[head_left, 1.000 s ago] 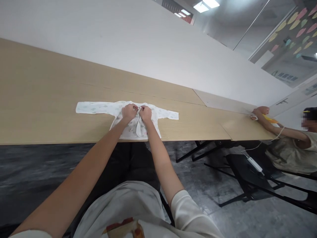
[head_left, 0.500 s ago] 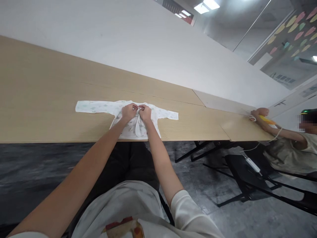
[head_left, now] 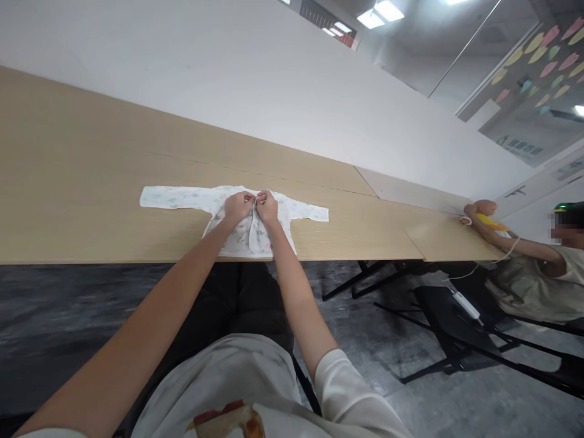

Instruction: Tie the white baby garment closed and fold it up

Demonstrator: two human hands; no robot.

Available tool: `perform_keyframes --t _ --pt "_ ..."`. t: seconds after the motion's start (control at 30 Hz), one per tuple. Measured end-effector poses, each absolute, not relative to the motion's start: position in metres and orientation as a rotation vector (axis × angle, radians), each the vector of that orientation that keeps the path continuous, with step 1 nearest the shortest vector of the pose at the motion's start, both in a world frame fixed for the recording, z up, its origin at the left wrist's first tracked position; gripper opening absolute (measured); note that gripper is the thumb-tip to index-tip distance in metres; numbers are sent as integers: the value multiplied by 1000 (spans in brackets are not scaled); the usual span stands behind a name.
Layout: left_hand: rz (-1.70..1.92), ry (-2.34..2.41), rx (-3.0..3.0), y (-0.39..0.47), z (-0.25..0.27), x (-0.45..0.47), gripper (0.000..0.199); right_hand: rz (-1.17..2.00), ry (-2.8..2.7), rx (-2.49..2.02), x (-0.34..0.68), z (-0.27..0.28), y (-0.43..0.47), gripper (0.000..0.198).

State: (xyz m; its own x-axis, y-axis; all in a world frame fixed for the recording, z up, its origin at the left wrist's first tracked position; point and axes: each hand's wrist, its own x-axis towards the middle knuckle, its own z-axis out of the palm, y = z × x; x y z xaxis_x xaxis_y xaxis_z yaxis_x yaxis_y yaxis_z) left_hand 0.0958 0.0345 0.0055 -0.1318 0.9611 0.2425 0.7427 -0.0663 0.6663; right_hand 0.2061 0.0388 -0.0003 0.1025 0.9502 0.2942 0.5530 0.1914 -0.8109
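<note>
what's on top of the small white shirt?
On the shirt: the left grip and right grip, closed side by side at the upper front opening. The cloth directly beneath them is covered; any fastener between the fingertips can't be made out.

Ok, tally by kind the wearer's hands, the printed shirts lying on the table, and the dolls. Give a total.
Wearer's hands: 2, left hand and right hand
Printed shirts: 1, the white shirt under those hands
Dolls: 1, the doll by the other person
Total: 4
</note>
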Motion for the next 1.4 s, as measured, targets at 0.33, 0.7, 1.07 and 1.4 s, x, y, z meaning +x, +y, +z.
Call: perform_keyframes --t 0.33,0.7,1.07,1.4 --pt "963 1888 1854 38 2 93 32 651 -1489 -1532 206 5 39 21" --pt "922 1878 1911 37 3 93 34 630 -1516 -1551 203 4 39 23" --pt "894 1914 1901 37 3 93 34 634 -1535 -1519 202 0 42 21" --pt "921 2034 1883 37 1 96 31 620 -1478 -1573 207 5 42 22"
